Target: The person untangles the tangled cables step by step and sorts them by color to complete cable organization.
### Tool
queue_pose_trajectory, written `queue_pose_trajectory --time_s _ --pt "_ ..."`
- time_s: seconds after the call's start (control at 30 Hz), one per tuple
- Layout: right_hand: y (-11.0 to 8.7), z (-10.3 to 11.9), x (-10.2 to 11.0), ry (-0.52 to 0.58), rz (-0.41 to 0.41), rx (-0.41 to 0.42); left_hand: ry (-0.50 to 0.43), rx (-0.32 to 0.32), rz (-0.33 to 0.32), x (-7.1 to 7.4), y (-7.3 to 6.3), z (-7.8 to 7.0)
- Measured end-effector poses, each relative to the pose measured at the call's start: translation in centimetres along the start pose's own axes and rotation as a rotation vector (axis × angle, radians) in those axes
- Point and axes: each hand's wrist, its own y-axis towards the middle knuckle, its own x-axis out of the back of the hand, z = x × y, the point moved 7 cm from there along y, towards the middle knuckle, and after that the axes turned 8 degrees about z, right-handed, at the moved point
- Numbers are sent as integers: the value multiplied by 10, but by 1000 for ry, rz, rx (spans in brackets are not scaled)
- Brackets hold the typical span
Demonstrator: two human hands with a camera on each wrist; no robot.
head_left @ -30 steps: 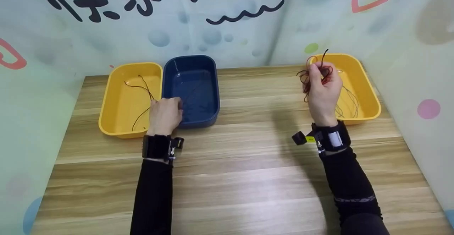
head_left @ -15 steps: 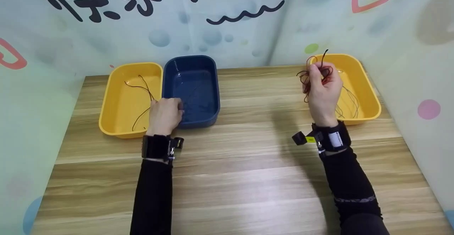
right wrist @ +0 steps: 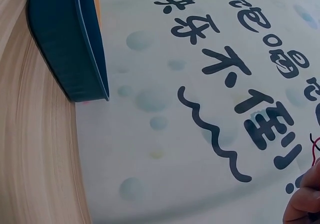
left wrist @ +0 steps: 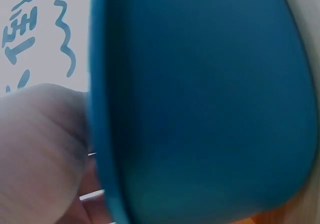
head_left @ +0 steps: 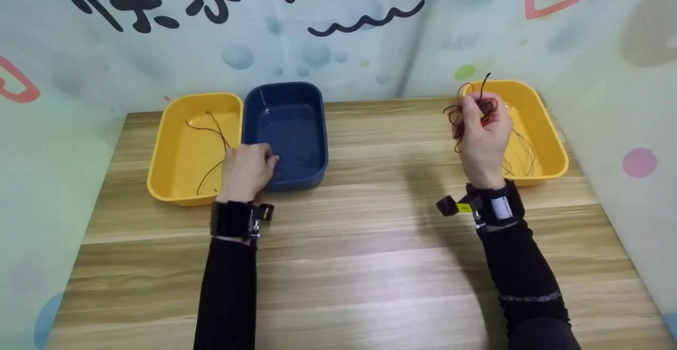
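Note:
My left hand [head_left: 246,169] lies over the meeting walls of the left yellow bin [head_left: 156,167] and the blue bin [head_left: 323,144]. Its thumb [left wrist: 40,154] sits by the blue rim in the left wrist view; the fingertips are hidden, so I cannot tell whether they grip anything. Thin black wires [head_left: 203,128] lie in that yellow bin, partly under the hand. At the right, my right hand [head_left: 484,138] pinches a looped bundle of red and black wires [head_left: 456,120] above the near-left side of another yellow bin [head_left: 555,149], which holds thin grey wires [head_left: 523,146].
All three bins stand toward the back of the wood-grain table [head_left: 359,233]. A printed backdrop [head_left: 370,59] rises right behind them and along both sides. Small cameras are strapped to both wrists over black sleeves.
My left thumb has moved out to the right over the blue bin, and that hand has shifted slightly. The right hand stays nearly still with its wire bundle.

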Motion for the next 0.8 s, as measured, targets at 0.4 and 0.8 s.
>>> queue_pose_trajectory --time_s 0.4,0.8 --pt "-3 5 -8 -54 90 66 -204 -16 -38 17 -4 -13" --pt "-19 11 -33 -94 275 116 -541 -232 -237 41 -16 -58"
